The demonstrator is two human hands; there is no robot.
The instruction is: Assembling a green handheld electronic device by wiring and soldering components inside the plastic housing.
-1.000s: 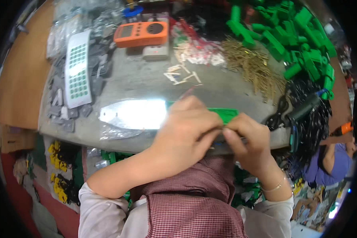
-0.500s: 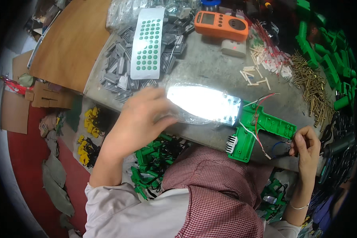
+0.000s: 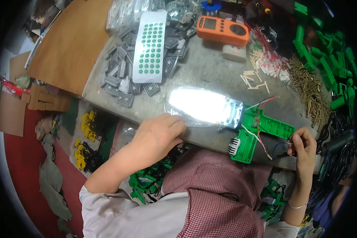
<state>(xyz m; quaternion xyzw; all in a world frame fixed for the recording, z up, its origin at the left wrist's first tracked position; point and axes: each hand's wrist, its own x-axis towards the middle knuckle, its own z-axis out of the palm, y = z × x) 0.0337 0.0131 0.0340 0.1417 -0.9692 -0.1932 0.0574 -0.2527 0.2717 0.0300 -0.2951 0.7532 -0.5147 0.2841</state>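
Observation:
A T-shaped green plastic housing half (image 3: 246,146) lies on the table, its inside facing up, with red, white and blue wires (image 3: 259,133) across it. Joined to its left side is a bright, reflective piece (image 3: 202,105) in clear plastic film; glare hides its details. My left hand (image 3: 156,135) is at the lower left edge of the film, fingers bent and thumb apart, with nothing visible between them. At the end of the housing's handle, my right hand (image 3: 304,146) pinches a dark cord, close to the blue wire. A small white ribbed part (image 3: 234,146) sits at the housing's lower edge.
Grey ribbed parts (image 3: 119,95) are heaped under a sheet of green dots (image 3: 150,47). An orange meter (image 3: 222,31) stands at the back. Brass-coloured screws (image 3: 309,89) and green housings (image 3: 337,59) lie at right. More green parts (image 3: 141,182) are below the table edge.
My left hand has moved down from the film's left end to its lower edge. My right hand keeps its pinch by the handle. The view has shifted slightly.

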